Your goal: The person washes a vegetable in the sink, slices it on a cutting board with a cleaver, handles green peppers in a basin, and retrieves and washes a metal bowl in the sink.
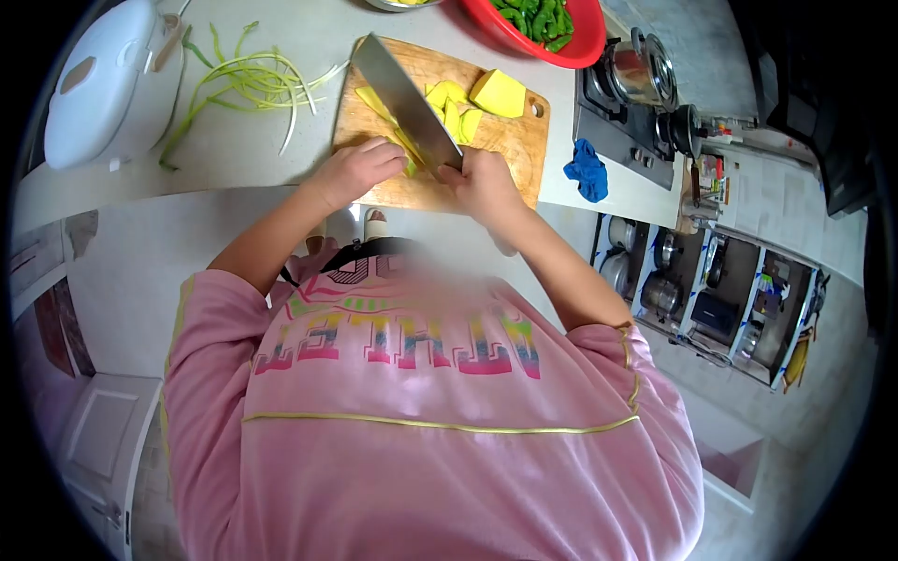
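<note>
My right hand [486,187] is wrapped round the handle of a wide-bladed cleaver [408,101], whose blade slants across the wooden cutting board [512,150]. Left of the blade, my left hand [363,171] has its fingers curled together and pressed onto thin yellow vegetable slices [400,138]. Some of these slices lie under the fingers and along the blade. Beyond the cleaver are more loose yellow slices [449,95] and a larger cut yellow chunk [499,93], which could be potato.
Long green stalks [253,79] lie on the counter beside a white lidded appliance [110,79]. A red bowl [591,42] of green peppers [541,21] stands behind the board. To the right are a blue cloth [586,171], a stove [625,131] and a steel pot [639,72].
</note>
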Demonstrator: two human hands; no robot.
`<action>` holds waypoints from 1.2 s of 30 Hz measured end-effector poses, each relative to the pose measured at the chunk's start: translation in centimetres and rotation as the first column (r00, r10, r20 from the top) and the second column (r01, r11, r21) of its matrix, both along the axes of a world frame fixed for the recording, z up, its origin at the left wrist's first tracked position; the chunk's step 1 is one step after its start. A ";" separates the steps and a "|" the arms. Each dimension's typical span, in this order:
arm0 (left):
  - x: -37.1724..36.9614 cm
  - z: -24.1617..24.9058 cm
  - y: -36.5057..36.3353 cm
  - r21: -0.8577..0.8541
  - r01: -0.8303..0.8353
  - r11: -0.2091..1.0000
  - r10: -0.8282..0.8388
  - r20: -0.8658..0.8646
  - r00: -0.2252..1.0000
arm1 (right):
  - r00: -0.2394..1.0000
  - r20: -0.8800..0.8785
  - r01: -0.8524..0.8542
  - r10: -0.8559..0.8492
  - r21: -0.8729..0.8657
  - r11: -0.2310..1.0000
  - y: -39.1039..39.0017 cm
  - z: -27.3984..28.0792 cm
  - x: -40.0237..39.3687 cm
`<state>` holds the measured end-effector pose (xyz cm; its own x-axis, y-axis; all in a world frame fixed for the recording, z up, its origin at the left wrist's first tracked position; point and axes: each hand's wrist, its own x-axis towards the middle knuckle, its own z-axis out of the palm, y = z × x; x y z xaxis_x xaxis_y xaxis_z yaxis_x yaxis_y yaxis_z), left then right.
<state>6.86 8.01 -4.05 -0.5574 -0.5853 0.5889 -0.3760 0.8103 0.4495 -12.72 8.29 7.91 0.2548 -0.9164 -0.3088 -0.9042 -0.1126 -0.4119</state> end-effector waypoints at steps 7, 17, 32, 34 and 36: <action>-0.2 -0.3 0.0 -0.041 -0.032 0.999 0.032 -0.024 0.999 | 0.996 -0.073 -0.043 0.050 0.100 0.994 0.4 0.2 0.1; 0.0 -0.2 0.0 -0.005 -0.006 1.000 0.005 -0.030 1.000 | 0.990 -0.084 -0.113 0.111 -0.020 0.993 -1.1 -3.8 1.8; -0.1 0.0 0.0 -0.013 -0.029 0.999 0.028 -0.032 0.999 | 0.995 -0.054 -0.080 0.085 0.096 0.992 0.5 0.3 0.1; -0.1 -0.1 -0.1 -0.012 -0.031 0.999 0.030 -0.034 0.999 | 0.990 -0.066 -0.117 0.123 0.094 0.989 0.0 -0.1 0.4; -0.1 -0.1 0.0 -0.004 -0.028 1.000 0.028 -0.025 0.999 | 0.984 -0.076 -0.156 0.158 0.037 0.987 -0.6 -3.6 1.1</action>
